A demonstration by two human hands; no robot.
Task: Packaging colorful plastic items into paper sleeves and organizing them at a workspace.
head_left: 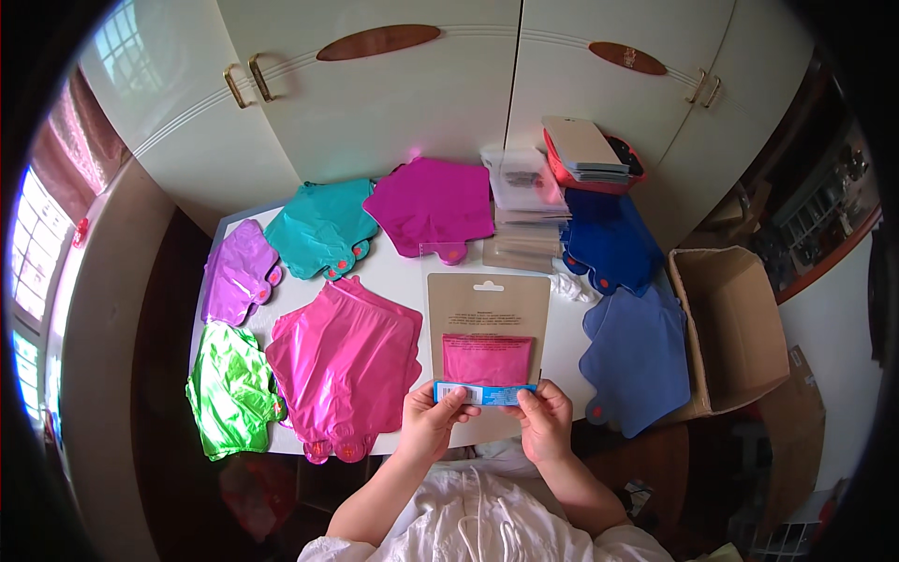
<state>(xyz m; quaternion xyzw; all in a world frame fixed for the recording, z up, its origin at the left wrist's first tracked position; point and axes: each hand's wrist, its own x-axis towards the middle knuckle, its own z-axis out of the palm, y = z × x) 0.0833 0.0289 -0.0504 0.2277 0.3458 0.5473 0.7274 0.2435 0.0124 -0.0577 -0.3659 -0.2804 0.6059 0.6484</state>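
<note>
Both my hands grip the lower edge of a tan hang card (487, 304) with a slot at its top, held over the front of the table. My left hand (431, 417) pinches its lower left corner, thumb on top. At the lower right corner my right hand (546, 417) pinches it the same way. A folded pink foil piece (487, 361) lies against the card, above a blue label strip (496, 394) along the bottom. Clear film shows just above the card. Left of it lies a pile of flat pink foil balloons (346, 356), their round tabs toward me.
Flat foil balloons ring the white table (552, 328): green (231, 389), lilac (239, 267), teal (321, 225), magenta (435, 206), navy (609, 239), slate blue (641, 356). Clear sleeves (524, 183) and a red basket of cards (627, 181) stand behind. A cardboard box (730, 328) is at right.
</note>
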